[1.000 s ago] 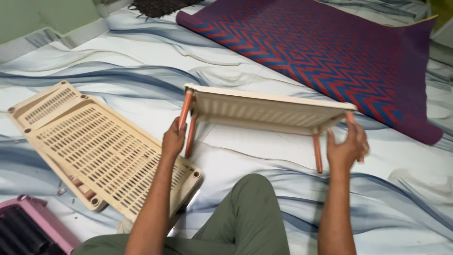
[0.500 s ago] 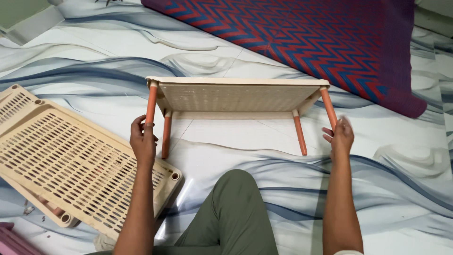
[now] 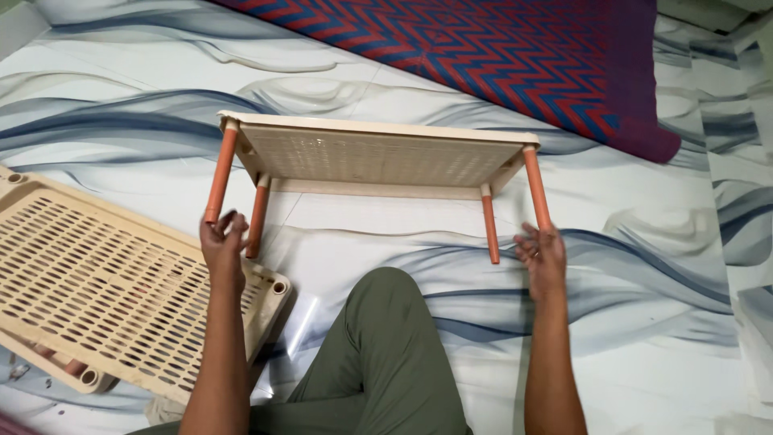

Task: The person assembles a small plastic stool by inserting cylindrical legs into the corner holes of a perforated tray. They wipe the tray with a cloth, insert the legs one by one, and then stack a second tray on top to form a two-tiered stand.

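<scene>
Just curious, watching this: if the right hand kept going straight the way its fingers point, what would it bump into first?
Most likely the orange leg at the near right corner of the cream shelf. The right hand has its fingertips just below that leg's foot, though whether they already touch is unclear.

shelf panel (image 3: 370,157): matt cream plastic, perforated
legs (image 3: 219,173): smooth orange plastic
floor (image 3: 660,266): glossy marbled tile
mat (image 3: 483,48): woven cloth

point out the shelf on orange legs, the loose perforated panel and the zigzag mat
shelf on orange legs (image 3: 370,157), head view, perforated underside
loose perforated panel (image 3: 105,290), head view, slotted middle
zigzag mat (image 3: 483,48), head view, centre of pattern
</scene>
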